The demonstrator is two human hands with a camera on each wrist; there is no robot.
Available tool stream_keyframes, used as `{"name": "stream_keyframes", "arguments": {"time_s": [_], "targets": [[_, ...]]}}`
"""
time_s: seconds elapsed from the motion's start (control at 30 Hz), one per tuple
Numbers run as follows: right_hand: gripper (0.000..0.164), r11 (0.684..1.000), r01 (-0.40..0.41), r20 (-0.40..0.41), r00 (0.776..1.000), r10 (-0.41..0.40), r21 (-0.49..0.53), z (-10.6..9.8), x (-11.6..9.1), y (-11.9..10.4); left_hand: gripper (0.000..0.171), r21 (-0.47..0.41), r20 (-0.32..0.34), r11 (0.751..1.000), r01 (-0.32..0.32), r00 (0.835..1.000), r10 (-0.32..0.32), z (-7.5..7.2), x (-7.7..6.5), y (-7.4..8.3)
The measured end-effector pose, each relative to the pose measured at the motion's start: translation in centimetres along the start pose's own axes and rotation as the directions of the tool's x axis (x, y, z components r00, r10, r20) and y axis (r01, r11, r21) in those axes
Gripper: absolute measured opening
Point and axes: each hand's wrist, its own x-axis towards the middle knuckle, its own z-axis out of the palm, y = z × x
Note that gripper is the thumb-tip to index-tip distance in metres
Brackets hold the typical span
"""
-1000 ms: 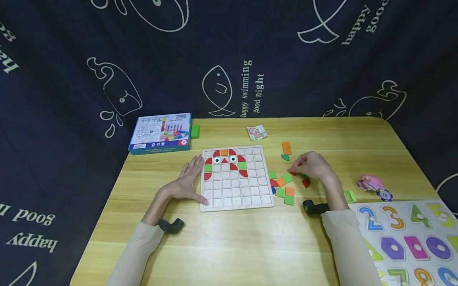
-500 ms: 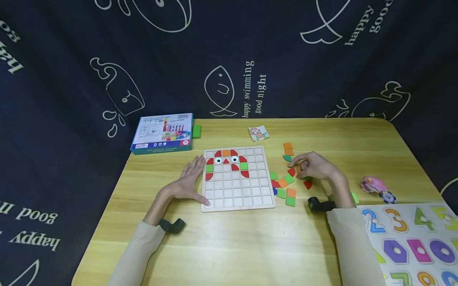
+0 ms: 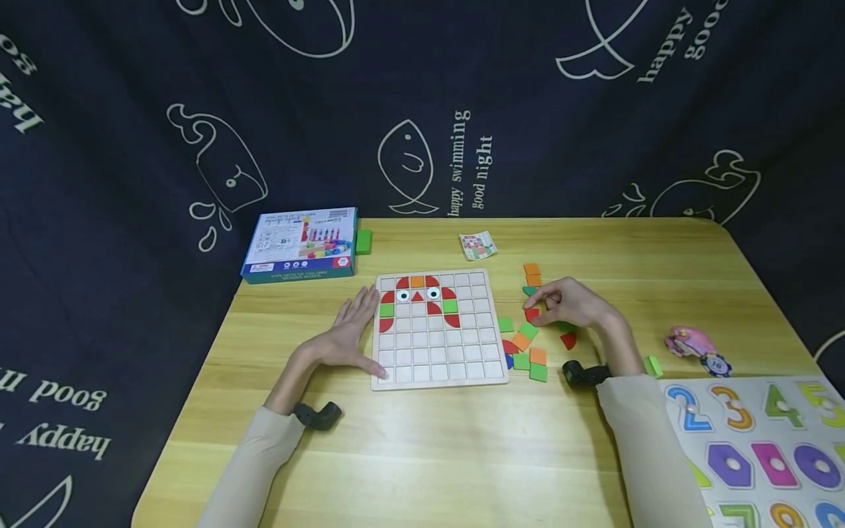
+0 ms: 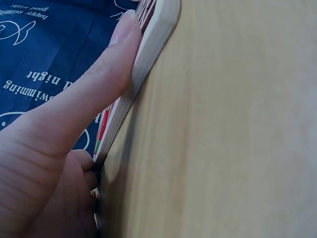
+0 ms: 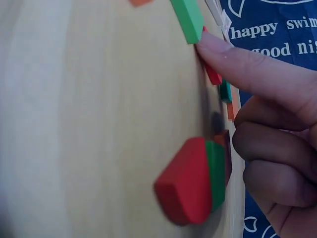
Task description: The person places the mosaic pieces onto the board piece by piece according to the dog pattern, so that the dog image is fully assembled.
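Observation:
My left hand [image 3: 343,337] lies spread along the left side of a pale gridded puzzle board [image 3: 436,363]. Its thumb [image 4: 111,64] presses on the board's near corner, and the fingers reach up the side edge. Red, green and orange pieces and two eye tiles form part of a face on the board's upper left. To the right of the board, my right hand [image 3: 571,302] pinches a red curved-edge piece [image 3: 532,314] between thumb and index finger, low over the table. Its other fingers are curled in. A green square [image 3: 528,331] lies right by the thumb.
Loose tiles, including an orange square [image 3: 538,356] and a red piece [image 3: 568,341], surround the right hand. A picture card [image 3: 478,246] and boxed toy set [image 3: 300,246] lie at the back. A pink toy [image 3: 689,341] and number-shape board [image 3: 752,411] sit at right.
My right hand lifted its fingers apart around the red piece, then closed on it again and shifted it slightly left. The green square beside it also slid left. The left hand stayed put.

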Motion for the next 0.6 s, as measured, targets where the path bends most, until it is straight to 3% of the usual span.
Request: {"name": "stream_keyframes", "arguments": {"time_s": [0.3,0.43,0.6], "targets": [[0.026,0.998,0.019,-0.043,0.999,-0.022,-0.066,0.6,0.8,-1.8,0.146,0.010,-0.006,1.000,0.005,1.000,-0.005,0.1,0.1,-0.3],[0.025,0.993,0.108,-0.055,0.992,-0.110,-0.053,2.4,1.3,-5.2,0.147,0.010,-0.003,1.000,0.011,1.000,-0.011,0.0,0.1,-0.3],[0.023,0.979,0.202,0.001,0.979,-0.202,-0.015,6.5,2.5,-10.0,0.147,0.010,0.007,1.000,0.012,1.000,-0.012,-0.1,0.0,-0.1]]}}
